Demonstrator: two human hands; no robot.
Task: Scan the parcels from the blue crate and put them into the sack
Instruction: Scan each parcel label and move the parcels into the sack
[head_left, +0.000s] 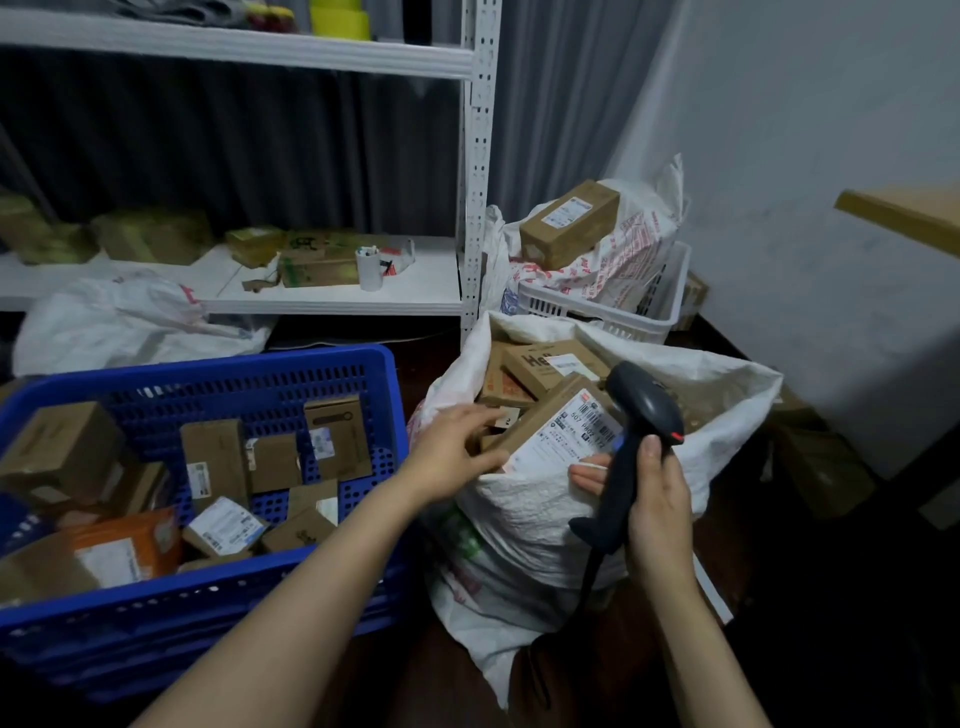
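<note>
The blue crate (363, 358) sits at the left with several cardboard parcels (215, 457) inside. To its right stands the open white sack (540, 519), with several brown boxes in it. My left hand (460, 449) grips the near end of a labelled cardboard parcel (550, 428) at the sack's mouth, its white label facing up. My right hand (652, 496) holds a dark barcode scanner (641, 410) by its handle, just right of that parcel. The scanner's head points toward the label.
A white metal shelf (475, 182) stands behind the crate with boxes and a white cup on it. A white basket (602, 306) holds another full sack with a box on top. A crumpled white bag (130, 327) lies behind the crate. A wall is at the right.
</note>
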